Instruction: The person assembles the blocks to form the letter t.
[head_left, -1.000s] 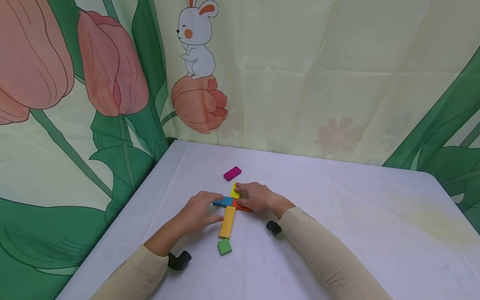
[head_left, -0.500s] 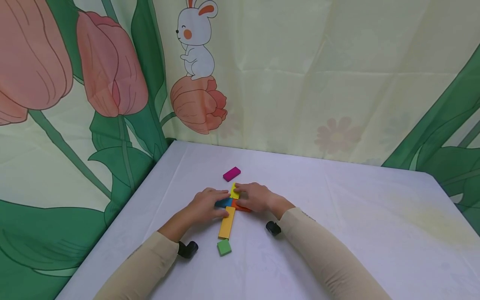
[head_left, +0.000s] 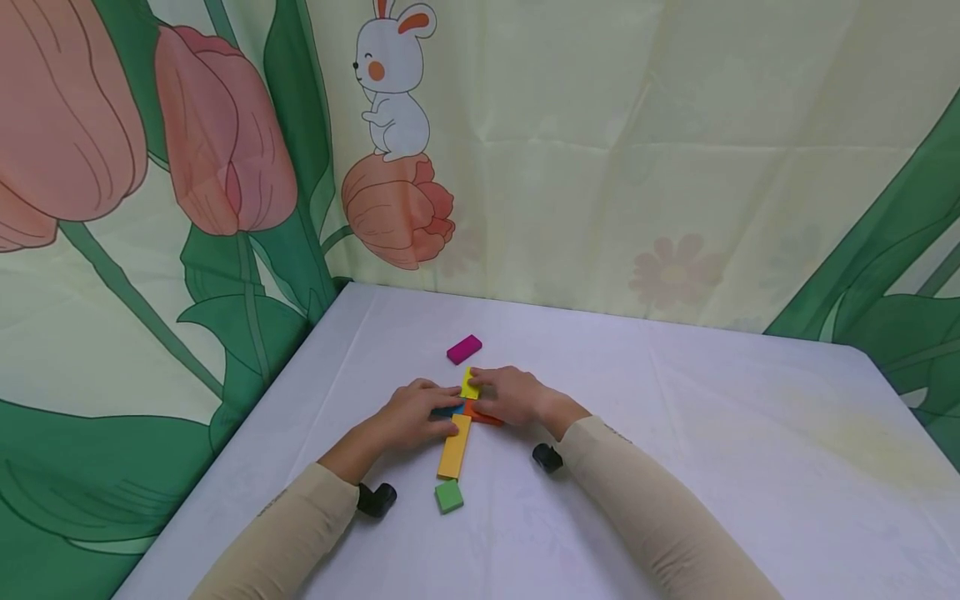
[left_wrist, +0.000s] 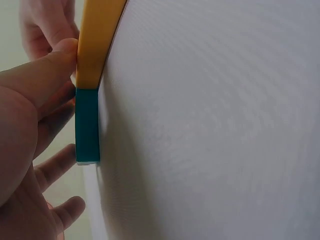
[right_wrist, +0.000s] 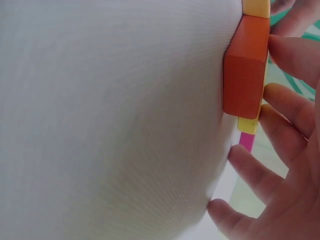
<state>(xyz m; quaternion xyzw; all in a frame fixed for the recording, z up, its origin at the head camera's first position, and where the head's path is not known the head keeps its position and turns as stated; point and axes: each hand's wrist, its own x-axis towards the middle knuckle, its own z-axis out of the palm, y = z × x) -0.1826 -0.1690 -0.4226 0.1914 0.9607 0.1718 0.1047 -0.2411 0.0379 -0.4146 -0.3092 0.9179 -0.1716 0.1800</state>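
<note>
Flat coloured wooden blocks lie in a cross on the table: an amber block (head_left: 453, 457) in front, a blue block (head_left: 442, 412) to the left, a red-orange block (head_left: 489, 418) to the right and a yellow block (head_left: 468, 386) behind. My left hand (head_left: 408, 414) rests its thumb on the amber block's top, its fingers spread over the partly covered blue block (left_wrist: 87, 125). From the right, my right hand (head_left: 516, 394) touches the red-orange block (right_wrist: 245, 85) with its thumb, and fingertips lie on the yellow block. Neither hand curls round a block.
Behind the cross lies a magenta block (head_left: 464, 350). A green square block (head_left: 449, 497) sits at the amber block's near end. White cloth covers the table (head_left: 712, 467), and a printed curtain (head_left: 555, 183) hangs at its back edge.
My left hand has moved right and inward, its thumb coming from beside the amber block onto it and its fingers covering more of the blue block. The right hand stays in place.
</note>
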